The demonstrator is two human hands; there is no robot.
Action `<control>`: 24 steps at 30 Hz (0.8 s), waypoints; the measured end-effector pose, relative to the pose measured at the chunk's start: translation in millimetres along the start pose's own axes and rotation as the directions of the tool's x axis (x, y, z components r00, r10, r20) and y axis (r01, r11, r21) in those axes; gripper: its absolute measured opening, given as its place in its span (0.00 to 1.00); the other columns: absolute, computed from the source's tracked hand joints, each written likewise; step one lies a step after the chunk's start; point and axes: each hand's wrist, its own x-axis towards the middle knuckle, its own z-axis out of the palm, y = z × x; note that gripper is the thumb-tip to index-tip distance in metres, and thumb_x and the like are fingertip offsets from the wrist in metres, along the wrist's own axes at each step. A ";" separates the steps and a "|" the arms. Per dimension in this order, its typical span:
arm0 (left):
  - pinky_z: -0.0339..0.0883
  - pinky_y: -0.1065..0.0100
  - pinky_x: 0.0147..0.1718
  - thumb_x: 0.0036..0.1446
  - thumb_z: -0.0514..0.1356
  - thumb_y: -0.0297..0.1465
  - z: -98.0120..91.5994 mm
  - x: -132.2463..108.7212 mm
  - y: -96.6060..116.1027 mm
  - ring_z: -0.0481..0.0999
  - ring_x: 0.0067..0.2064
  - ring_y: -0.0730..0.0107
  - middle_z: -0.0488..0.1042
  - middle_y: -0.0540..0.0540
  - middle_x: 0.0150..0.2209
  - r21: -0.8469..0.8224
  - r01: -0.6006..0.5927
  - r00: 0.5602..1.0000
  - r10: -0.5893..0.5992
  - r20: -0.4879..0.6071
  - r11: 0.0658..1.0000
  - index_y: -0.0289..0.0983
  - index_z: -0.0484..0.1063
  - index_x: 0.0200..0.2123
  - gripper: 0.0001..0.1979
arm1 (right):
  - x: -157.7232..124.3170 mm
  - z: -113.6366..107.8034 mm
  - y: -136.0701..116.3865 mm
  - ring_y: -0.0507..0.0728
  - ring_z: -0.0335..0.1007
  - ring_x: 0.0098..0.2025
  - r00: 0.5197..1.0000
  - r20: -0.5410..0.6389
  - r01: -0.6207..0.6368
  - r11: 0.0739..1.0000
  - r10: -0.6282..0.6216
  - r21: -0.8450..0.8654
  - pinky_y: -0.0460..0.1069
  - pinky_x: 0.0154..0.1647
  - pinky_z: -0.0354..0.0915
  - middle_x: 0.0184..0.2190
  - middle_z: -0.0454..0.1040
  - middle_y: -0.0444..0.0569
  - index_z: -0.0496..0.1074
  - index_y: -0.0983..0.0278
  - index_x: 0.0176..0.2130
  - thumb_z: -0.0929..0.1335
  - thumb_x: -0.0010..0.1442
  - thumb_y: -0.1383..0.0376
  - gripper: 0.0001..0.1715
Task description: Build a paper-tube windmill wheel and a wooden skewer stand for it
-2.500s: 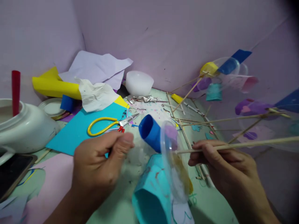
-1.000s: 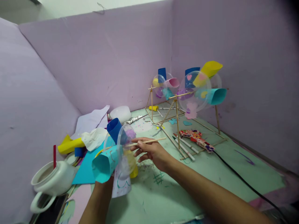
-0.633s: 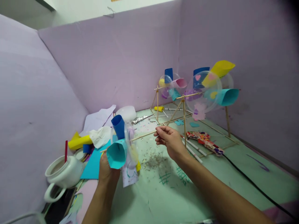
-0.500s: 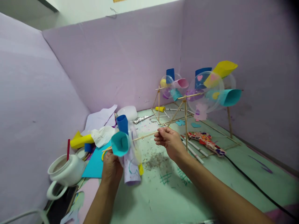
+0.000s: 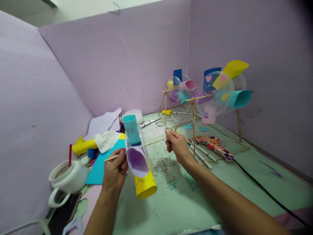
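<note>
A small paper wheel, made of clear plastic discs (image 5: pixel 144 145) with teal, lilac and yellow paper tubes (image 5: pixel 146 187), hangs above the table on a thin wooden stick (image 5: pixel 156 141). My right hand (image 5: pixel 179 146) pinches the stick's right end between thumb and fingers. On the other side, my left hand (image 5: pixel 114 171) is closed around the stick close to the discs, and the left tip pokes out past its fingers. The teal tube points up, the lilac tube's opening faces me, and the yellow one hangs lowest.
Two larger paper wheels on stick frames (image 5: pixel 194 127) stand at the right and back. A flower-patterned glue gun (image 5: pixel 215 148) with a black cord and several white markers (image 5: pixel 201 156) lie near my right arm. At left are a white teapot (image 5: pixel 68 181), blue paper (image 5: pixel 101 171) and tissue (image 5: pixel 106 140).
The paper wheel has turned: the teal tube went from facing me to the top, the lilac rose from below, and yellow swung to the bottom. My left fingers shifted up to the stick.
</note>
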 end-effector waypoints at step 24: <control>0.39 0.75 0.12 0.49 0.61 0.41 -11.5 8.3 3.8 0.46 0.13 0.83 0.47 0.58 0.09 0.298 -0.116 0.980 0.158 -0.119 0.947 0.39 0.48 0.12 0.27 | 11.5 -10.3 -8.6 0.45 0.44 0.09 0.994 0.013 -0.110 0.989 0.112 -0.102 0.45 0.11 0.44 0.06 0.51 0.37 0.51 0.60 0.13 0.65 0.53 0.47 0.31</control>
